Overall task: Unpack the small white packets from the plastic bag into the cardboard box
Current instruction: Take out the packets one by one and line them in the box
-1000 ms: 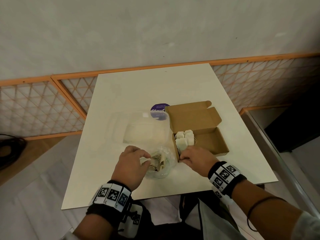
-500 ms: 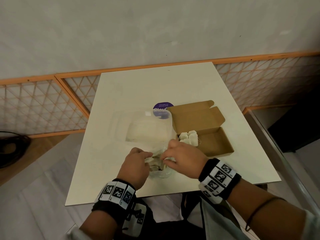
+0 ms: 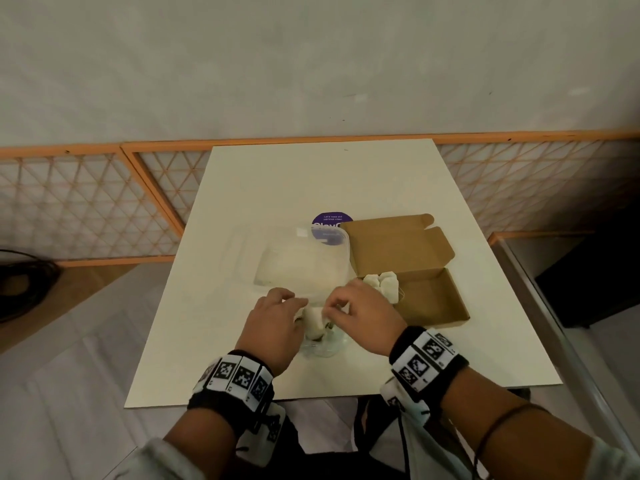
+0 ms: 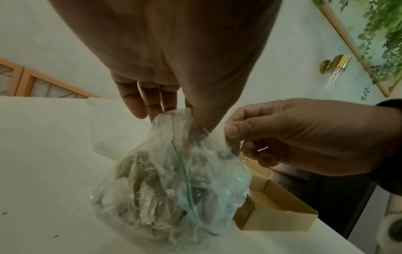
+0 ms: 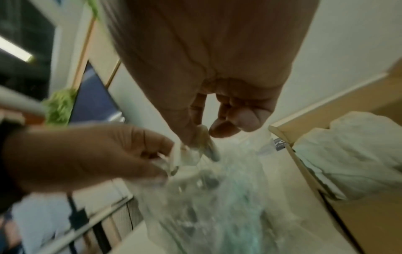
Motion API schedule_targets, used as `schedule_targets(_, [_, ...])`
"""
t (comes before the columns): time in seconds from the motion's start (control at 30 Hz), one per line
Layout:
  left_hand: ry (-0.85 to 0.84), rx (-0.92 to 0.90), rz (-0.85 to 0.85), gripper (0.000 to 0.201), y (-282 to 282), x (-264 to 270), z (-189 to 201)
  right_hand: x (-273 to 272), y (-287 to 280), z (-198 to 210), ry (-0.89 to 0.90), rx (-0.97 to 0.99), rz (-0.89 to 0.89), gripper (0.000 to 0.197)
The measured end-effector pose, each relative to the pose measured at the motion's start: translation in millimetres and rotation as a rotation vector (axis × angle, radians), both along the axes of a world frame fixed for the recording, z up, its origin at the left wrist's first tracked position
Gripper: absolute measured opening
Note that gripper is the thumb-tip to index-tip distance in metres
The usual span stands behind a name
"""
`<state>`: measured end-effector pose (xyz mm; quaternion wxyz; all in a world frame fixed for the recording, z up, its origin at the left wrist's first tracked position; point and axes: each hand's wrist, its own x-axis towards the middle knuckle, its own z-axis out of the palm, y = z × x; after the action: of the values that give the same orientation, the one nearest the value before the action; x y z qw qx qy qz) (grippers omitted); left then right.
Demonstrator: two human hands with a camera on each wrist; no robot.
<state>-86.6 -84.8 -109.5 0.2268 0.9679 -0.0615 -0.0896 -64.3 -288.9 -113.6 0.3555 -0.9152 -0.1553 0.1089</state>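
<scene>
A crumpled clear plastic bag with a green seal line holds several small white packets and stands on the white table near its front edge. My left hand pinches the bag's gathered top. Just to its right, my right hand pinches the bag's other edge between thumb and finger. Right of the bag lies the open cardboard box, with several white packets stacked in its left end. The same packets show large in the right wrist view.
A clear plastic tub sits just behind the bag, partly over a round purple sticker. The box's lid flap lies open toward the wall. An orange lattice fence runs behind the table, and floor drops off on both sides.
My right hand has moved left from the near corner of the box to the bag and now pinches its edge. The left hand has stayed on the bag's top.
</scene>
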Motion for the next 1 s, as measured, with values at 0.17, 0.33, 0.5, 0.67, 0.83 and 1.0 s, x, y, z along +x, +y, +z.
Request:
schedule_targets(0.17, [0.044,-0.145,-0.023,0.054,-2,0,11,-3,-13,18,0.084,0.259,-0.114,0.012])
schedule_targets(0.33, [-0.060,-0.342,-0.054,0.062,-11,0,25,-8,-14,28,0.125,0.286,-0.048,0.012])
schedule_targets(0.5, [0.007,-0.385,-0.072,0.019,-14,3,39,-6,-10,38,0.118,0.264,0.011,0.014])
schedule_targets(0.67, [0.035,-0.370,0.043,0.015,-8,1,46,-2,-12,42,0.145,0.290,-0.005,0.013])
schedule_targets(0.83, [0.114,-0.536,0.091,0.016,-4,-3,51,3,-11,34,0.146,0.301,-0.095,0.008])
schedule_targets(1.0, [0.138,-0.722,0.169,0.014,-5,-5,58,0,-10,30,0.188,0.254,-0.078,0.018])
